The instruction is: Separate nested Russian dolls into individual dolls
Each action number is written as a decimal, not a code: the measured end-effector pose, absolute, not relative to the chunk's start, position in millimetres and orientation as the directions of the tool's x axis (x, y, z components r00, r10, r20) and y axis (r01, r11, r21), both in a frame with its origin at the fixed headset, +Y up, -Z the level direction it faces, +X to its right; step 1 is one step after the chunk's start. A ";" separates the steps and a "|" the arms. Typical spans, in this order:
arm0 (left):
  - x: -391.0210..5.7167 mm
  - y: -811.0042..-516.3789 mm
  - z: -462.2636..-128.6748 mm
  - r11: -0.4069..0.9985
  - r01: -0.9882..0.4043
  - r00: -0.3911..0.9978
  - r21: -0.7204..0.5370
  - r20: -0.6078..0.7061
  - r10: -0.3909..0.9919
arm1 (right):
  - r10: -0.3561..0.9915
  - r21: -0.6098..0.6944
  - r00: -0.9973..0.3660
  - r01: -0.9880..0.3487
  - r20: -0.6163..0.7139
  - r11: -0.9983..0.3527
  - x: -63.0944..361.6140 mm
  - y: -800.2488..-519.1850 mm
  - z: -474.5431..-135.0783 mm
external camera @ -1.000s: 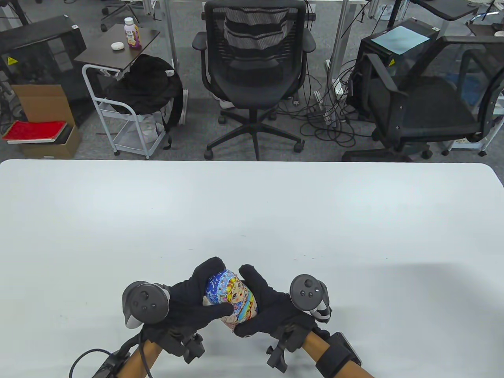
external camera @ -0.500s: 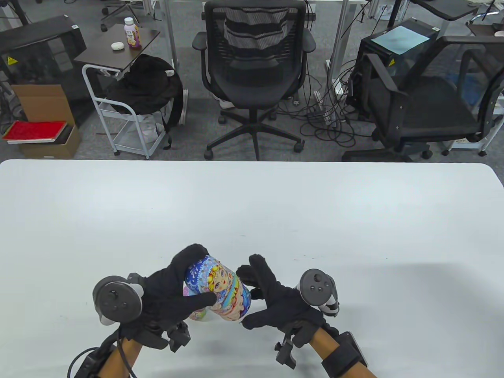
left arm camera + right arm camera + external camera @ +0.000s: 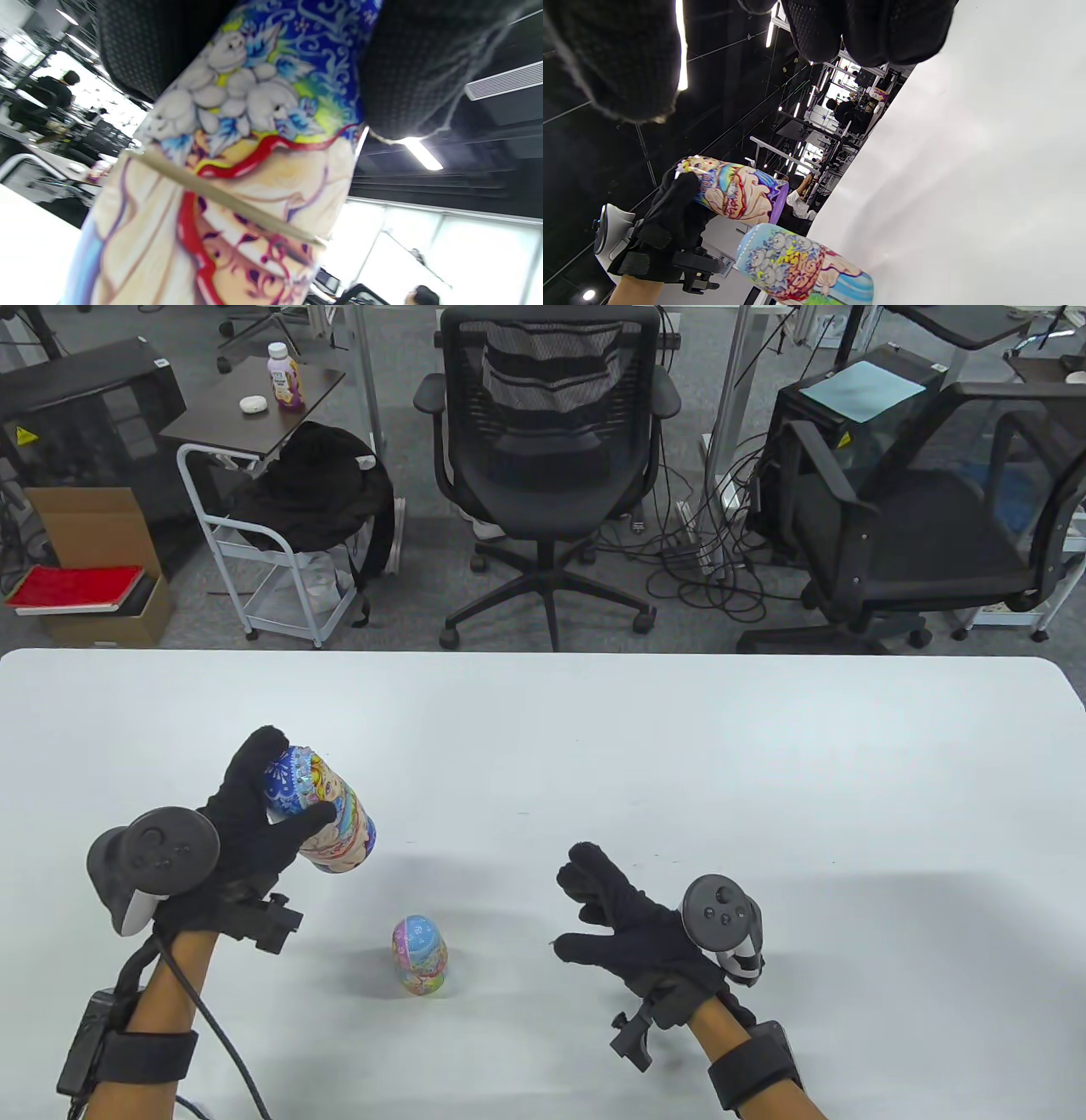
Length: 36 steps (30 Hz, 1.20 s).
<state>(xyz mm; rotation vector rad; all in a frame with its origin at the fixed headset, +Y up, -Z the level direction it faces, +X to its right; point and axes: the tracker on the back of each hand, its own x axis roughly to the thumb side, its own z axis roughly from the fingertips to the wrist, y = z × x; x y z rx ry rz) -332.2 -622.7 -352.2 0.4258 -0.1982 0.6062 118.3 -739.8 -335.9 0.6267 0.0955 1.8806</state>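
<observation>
Small doll (image 3: pixel 419 956) stands upright on white table (image 3: pixel 679 763). Up-left of it, left hand (image 3: pixel 246 836) grips big doll shell (image 3: pixel 327 819), lifted. Right of small doll, right hand (image 3: pixel 628 929) w/ fingers spread, holds nothing.

white table, one small doll on it
the white table (image 3: pixel 594 746) carries a small painted doll (image 3: pixel 419 956) standing upright near its front edge, left of the middle; in the right wrist view the same doll (image 3: pixel 804 267) rests with its base on the pale surface (image 3: pixel 967 190).
</observation>
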 end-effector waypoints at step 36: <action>-295.2 -665.3 -324.5 0.785 -0.547 0.801 0.292 0.454 0.390 | 0.887 0.338 -0.291 -0.845 0.359 -0.414 122.0 -744.6 -337.8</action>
